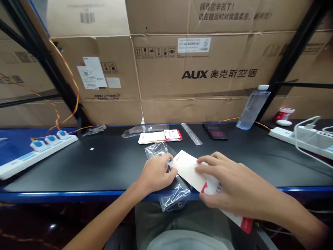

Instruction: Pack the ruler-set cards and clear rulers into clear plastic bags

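Note:
My right hand (229, 182) grips a long white card (188, 168) with red print and a red far corner, its fingers on top and its thumb at the lower edge. At the card's left end, my left hand (158, 172) is closed, thumb and index finger around the corner. Beneath that hand lies a clear plastic sleeve (175, 196), its near end hanging over the table's front edge. A small dark spot shows between the left fingers; I cannot make out what it is. Behind the hands rests a stack of similar cards (153, 137).
Behind the stack lie clear plastic pieces (148, 128). A transparent ruler (191, 134) and a blurred dark item (215, 130) are to its right. A water bottle (253, 107) stands back right. Power strips (39, 152) flank both sides; cardboard (161, 80) walls the back.

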Motion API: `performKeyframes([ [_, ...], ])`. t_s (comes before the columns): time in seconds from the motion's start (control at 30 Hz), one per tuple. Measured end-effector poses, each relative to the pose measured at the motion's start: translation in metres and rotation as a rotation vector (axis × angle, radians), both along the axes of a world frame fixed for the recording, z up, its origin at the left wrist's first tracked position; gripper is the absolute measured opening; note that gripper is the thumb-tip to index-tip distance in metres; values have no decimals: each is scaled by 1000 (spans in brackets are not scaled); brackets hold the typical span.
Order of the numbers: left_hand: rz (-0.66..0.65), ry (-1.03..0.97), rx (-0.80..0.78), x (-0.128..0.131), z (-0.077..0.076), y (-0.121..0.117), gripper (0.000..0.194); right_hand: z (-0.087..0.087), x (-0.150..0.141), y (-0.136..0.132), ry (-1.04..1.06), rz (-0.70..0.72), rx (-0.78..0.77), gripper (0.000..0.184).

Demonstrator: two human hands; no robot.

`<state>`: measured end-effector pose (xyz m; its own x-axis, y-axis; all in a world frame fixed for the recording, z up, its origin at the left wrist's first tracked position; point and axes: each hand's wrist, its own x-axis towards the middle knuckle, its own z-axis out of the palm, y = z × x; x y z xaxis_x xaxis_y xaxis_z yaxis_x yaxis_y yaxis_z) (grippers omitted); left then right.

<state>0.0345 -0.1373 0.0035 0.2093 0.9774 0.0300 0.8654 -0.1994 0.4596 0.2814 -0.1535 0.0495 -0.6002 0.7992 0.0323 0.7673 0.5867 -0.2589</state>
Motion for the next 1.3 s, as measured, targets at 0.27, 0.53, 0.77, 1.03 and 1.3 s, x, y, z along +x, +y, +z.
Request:
performKeyframes([
  [0.27,10,-37,122,2,-10,-3,53,-2,-8,9,-29,19,-73,26],
  [0.53,-148,-165,141,5,-10,-11,45,6,-30,8,3,-44,-32,20],
  [0.77,-83,-370,47,4,-7,-9,35,-5,-49,13,45,-120,-7,36],
  [1.03,-87,-515,-60,2,-6,-7,31,-22,-18,6,238,110,-106,51],
  [1.3,-127,-509,-61,1,-7,-8,24,-54,-29,20,195,179,-67,61],
])
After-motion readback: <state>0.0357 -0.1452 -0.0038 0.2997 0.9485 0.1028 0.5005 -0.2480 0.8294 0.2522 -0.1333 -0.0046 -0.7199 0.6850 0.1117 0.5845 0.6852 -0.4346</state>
